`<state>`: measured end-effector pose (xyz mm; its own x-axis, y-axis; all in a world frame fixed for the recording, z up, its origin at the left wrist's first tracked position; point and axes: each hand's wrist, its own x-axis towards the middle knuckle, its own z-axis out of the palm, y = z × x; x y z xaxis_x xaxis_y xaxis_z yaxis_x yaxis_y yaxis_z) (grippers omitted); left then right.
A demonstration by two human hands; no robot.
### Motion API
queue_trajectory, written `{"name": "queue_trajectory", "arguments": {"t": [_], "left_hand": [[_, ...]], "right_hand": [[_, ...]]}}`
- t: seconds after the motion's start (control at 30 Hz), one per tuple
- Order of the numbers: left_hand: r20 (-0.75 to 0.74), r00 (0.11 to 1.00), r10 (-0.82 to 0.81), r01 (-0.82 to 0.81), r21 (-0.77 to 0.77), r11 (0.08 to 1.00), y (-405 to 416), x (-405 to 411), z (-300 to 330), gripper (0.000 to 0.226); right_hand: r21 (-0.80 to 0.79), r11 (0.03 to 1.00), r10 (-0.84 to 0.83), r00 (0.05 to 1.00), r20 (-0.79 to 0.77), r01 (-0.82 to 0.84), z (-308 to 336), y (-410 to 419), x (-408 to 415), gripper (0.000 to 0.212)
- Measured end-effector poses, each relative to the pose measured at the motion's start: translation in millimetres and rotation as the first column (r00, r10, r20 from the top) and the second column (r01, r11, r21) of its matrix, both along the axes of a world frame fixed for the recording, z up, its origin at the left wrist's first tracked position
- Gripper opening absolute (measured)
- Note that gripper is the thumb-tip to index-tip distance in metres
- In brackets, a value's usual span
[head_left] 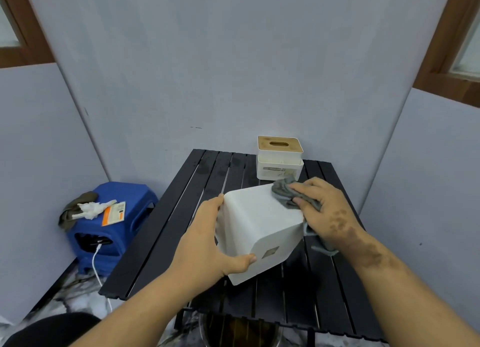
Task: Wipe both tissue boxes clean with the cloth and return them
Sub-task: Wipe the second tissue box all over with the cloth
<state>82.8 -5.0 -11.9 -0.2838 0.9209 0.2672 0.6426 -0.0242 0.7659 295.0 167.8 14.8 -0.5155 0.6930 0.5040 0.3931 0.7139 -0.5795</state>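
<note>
L hand (205,240), R hand (324,211) gripping

Soft, even indoor light – bright enough, with only faint shadows under the white tissue box (259,229) on the black slatted table (181,232). No hard glare. Wide-angle distortion bends the wall panels (233,73) and window frames (441,60) at the edges – the picture is slightly soft overall

A black table (181,229) made of long slats stands by the grey wall. Thin gaps run between the slats. At the far edge a white tissue box (280,162) with a wooden top sits on the table. Some dark wet-looking spots show on the far slats. Its black legs show under the near edge.
</note>
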Motion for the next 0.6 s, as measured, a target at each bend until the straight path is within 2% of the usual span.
{"name": "queue_trajectory", "arguments": {"t": [0.1,0.23,0.6], "left_hand": [[0.002,1.000,-0.003,0.003,0.002,1.000,0.1,-1.0,-0.4,0.108],[0.011,1.000,-0.007,0.007,0.005,1.000,0.4,-2.2,-1.7,0.109],[0.025,0.999,-0.029,0.029,0.020,0.999,1.0,-5.6,-5.9,0.107]], "right_hand": [[0.067,0.997,-0.031,0.999,0.025,0.029,-1.4,-7.1,-6.6,0.032],[0.233,0.971,0.042,0.998,0.041,-0.051,-1.3,-28.8,-17.8,0.032],[0.220,0.974,0.049,0.997,0.054,-0.060,-0.6,-33.5,-24.3,0.033]]}}
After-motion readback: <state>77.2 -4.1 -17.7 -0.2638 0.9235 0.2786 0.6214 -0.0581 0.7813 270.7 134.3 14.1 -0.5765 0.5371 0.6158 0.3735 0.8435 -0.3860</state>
